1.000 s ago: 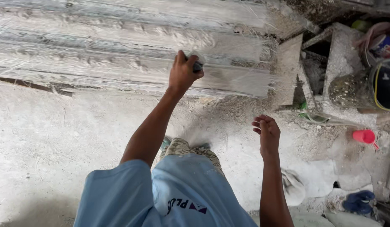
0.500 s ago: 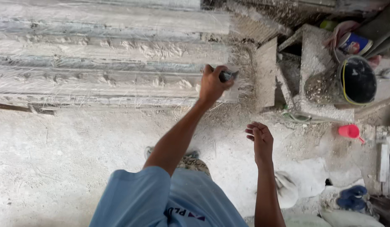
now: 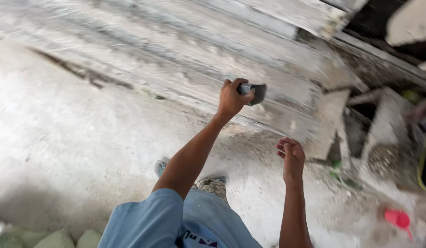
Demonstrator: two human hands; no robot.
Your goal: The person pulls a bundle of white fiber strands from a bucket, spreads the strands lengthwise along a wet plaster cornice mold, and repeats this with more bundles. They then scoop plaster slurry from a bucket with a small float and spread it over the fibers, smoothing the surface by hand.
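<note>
Both hands visible: left hand point(image 3: 231, 97) wraps a small dark tool point(image 3: 253, 92) against the grey moulded slab point(image 3: 176, 69); right hand point(image 3: 291, 156) loosely curled, empty, below it. I see open dusty floor point(image 3: 61, 147) left; rubble point(image 3: 373, 138) crowds right. Motion blur hides the tool's shape.

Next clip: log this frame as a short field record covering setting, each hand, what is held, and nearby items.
setting: dusty pale floor beside long grey-white moulded slabs
left hand: raised against the slabs, closed on a small dark tool; kind of tool unclear
right hand: lower, fingers loosely curled, holding nothing
clothing: light blue shirt sleeve
nearby: small red scoop-like item on the floor at right; rubble behind it
image quality: motion-blurred
</note>
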